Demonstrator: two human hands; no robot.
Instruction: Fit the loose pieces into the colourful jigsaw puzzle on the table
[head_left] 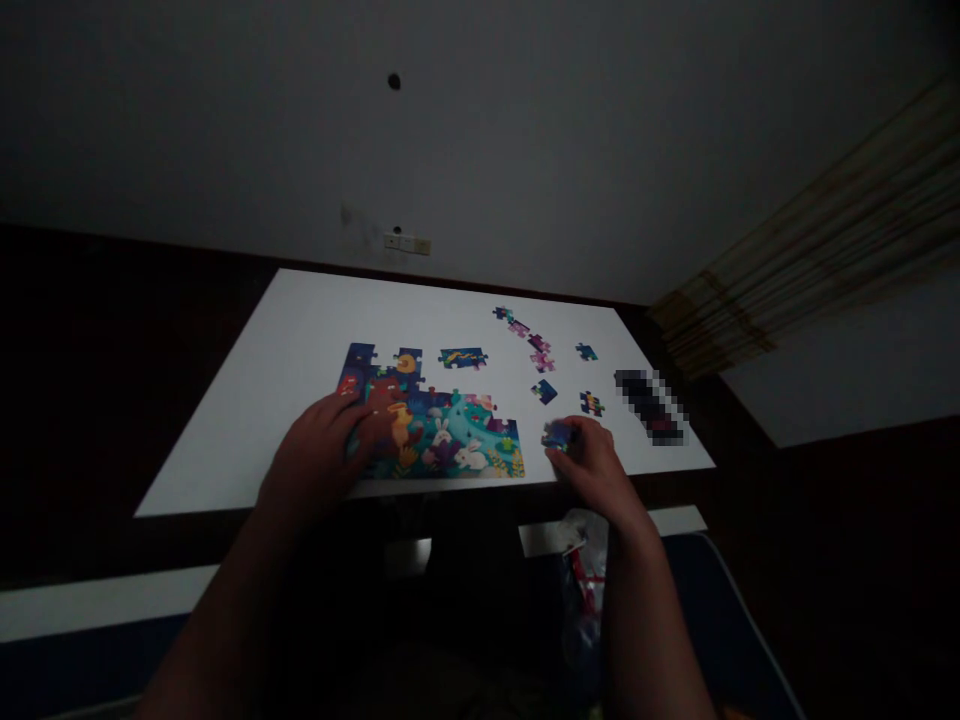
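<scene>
Nearest the camera, below the front edge of the white surface [247, 400], a crumpled clear bag [589, 560] with something red in it lies in shadow, on the near side of the assembled puzzle [442, 425] and to its right; the right hand [596, 465] rests at the front edge of the surface, just right of the assembled puzzle's lower right corner, its fingers [562, 458] closed narrowly on a blue puzzle piece [559, 434] held just off that corner; the left hand [326, 450] lies flat on the assembled puzzle's lower left part, fingers spread loosely and pressing on the picture, holding nothing; the assembled puzzle itself sits near the front middle of the surface, showing white rabbits, leaves and a dark blue sky, its top edge unfinished; a joined strip of pieces [463, 357] lies just beyond that top edge, apart from it; loose pieces [544, 391] lie right of the assembled puzzle, one just beyond the held piece, another [592, 403] further right, and a small chain of pink and blue pieces [529, 340] runs farther back; a blurred dark object [651, 405] lies well right of the assembled puzzle, near the surface's right edge; farthest back, a pale wall [525, 150] carries a small socket plate [407, 243] above the surface's rear edge.
</scene>
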